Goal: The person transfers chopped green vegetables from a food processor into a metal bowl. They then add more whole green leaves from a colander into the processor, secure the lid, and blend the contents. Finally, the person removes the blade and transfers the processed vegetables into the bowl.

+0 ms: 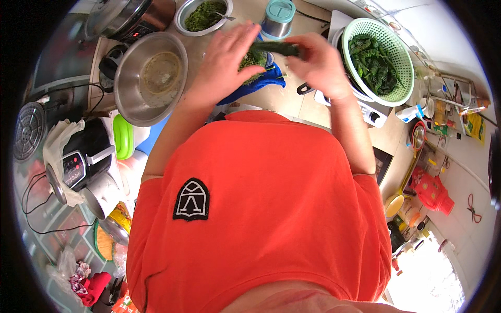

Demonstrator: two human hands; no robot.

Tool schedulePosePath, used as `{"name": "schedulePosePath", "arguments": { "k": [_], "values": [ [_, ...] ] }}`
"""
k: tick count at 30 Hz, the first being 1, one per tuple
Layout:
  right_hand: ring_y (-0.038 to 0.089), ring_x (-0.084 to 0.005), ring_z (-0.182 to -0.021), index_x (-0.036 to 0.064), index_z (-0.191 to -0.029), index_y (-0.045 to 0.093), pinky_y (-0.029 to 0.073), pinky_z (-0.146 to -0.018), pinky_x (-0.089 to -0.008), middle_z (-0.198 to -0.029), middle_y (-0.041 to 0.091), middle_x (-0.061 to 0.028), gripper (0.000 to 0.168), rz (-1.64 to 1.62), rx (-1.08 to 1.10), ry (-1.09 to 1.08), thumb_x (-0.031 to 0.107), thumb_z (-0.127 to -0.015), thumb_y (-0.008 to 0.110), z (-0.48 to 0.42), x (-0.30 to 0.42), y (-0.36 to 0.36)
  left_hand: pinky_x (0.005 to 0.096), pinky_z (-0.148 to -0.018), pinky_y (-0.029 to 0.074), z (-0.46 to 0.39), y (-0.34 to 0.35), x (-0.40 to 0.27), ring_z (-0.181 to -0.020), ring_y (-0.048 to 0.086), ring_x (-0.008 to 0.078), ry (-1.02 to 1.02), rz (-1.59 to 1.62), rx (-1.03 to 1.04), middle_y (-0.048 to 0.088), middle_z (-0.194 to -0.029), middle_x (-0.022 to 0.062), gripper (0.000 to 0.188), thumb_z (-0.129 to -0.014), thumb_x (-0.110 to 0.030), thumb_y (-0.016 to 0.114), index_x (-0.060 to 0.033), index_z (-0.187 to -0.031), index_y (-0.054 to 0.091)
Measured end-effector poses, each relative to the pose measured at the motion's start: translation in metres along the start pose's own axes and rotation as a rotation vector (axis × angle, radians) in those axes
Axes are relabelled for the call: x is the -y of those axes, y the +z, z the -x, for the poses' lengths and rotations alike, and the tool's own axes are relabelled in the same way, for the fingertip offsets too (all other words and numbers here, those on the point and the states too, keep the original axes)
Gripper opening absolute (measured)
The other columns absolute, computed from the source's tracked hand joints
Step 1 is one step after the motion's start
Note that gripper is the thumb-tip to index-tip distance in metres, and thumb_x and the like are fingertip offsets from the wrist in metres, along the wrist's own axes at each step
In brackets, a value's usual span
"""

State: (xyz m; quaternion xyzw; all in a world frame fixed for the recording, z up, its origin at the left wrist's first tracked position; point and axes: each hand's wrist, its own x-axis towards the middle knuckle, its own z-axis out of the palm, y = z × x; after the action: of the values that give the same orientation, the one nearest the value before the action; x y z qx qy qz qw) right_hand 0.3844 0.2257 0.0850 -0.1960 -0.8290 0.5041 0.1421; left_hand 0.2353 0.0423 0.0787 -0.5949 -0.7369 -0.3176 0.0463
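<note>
A long dark green pepper (pixel 276 47) spans the gap between my hands, its right end in the fingers of my right hand (pixel 315 64). My left hand (pixel 227 58) is at the pepper's other end, thumb spread out and fingers stretched forward. Motion blur and its own back hide whether it grips anything. Beneath the hands lies finely chopped green filling (pixel 250 64), partly covered by my left hand. Thin green stems show at its right side. A blue cloth (pixel 250 90) lies under it on the counter.
Wrinkled dark green peppers fill a pale green colander (pixel 407 74) at right, above a cooker (pixel 372 115). At left stands a steel basin (pixel 131 86) with some liquid. Behind are a bowl (pixel 179 19) of chopped greens with a spoon, and a teal-lidded container (pixel 278 19).
</note>
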Motion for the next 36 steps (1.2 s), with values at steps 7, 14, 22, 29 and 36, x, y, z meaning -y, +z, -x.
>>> {"name": "schedulePosePath", "arguments": {
  "k": [7, 14, 22, 29, 36],
  "values": [
    [0.062, -0.0102, -0.080, 0.001, -0.107, 0.071, 0.051, -0.074, -0.0234, -0.089, 0.062, -0.0038, 0.024, -0.312, 0.040, -0.148, 0.008, -0.084, 0.076, -0.010, 0.002, 0.047, 0.0417, -0.086, 0.050, 0.028, 0.021, 0.019, -0.104, 0.061, 0.0357, -0.288, 0.298, 0.117, 0.062, -0.112, 0.0167, 0.038, -0.090, -0.023, 0.064, -0.0029, -0.121, 0.057],
    [0.062, -0.0101, -0.072, 0.000, -0.096, 0.073, 0.053, -0.068, -0.0244, -0.089, 0.071, -0.0056, 0.011, -0.667, -0.028, 0.056, 0.007, -0.088, 0.074, -0.015, -0.010, 0.071, 0.0400, -0.090, 0.049, 0.041, 0.025, 0.026, -0.106, 0.060, 0.0357, -0.270, 0.419, 0.054, 0.062, -0.115, 0.0180, 0.036, -0.090, -0.019, 0.064, -0.0009, -0.121, 0.058],
    [0.066, -0.0137, -0.073, -0.003, -0.098, 0.068, 0.056, -0.069, -0.0256, -0.087, 0.071, -0.0088, 0.016, -1.029, 0.048, 0.482, 0.013, -0.094, 0.066, -0.021, -0.030, 0.071, 0.0344, -0.089, 0.049, 0.044, 0.039, 0.039, -0.102, 0.063, 0.0238, -0.460, 0.755, 0.176, 0.065, -0.112, 0.0133, 0.035, -0.093, -0.015, 0.063, 0.0014, -0.123, 0.057],
    [0.065, -0.0132, -0.068, -0.003, -0.100, 0.070, 0.054, -0.065, -0.0255, -0.082, 0.069, -0.0092, 0.017, -0.668, -0.291, 0.337, 0.013, -0.094, 0.067, -0.018, -0.046, 0.040, 0.0340, -0.087, 0.050, 0.042, 0.044, 0.079, -0.098, 0.064, 0.0208, -0.594, 0.663, 0.048, 0.068, -0.107, 0.0106, 0.034, -0.094, -0.014, 0.061, -0.0013, -0.126, 0.059],
    [0.066, -0.0093, -0.073, 0.002, -0.104, 0.072, 0.052, -0.068, -0.0231, -0.084, 0.069, -0.0061, 0.015, -0.278, -0.308, 0.229, 0.008, -0.091, 0.066, -0.003, -0.062, 0.002, 0.0397, -0.090, 0.048, 0.042, 0.059, 0.098, -0.105, 0.060, 0.0353, -0.475, 0.101, 0.160, 0.063, -0.113, 0.0174, 0.039, -0.089, -0.009, 0.058, -0.0070, -0.128, 0.060]
  ]
}}
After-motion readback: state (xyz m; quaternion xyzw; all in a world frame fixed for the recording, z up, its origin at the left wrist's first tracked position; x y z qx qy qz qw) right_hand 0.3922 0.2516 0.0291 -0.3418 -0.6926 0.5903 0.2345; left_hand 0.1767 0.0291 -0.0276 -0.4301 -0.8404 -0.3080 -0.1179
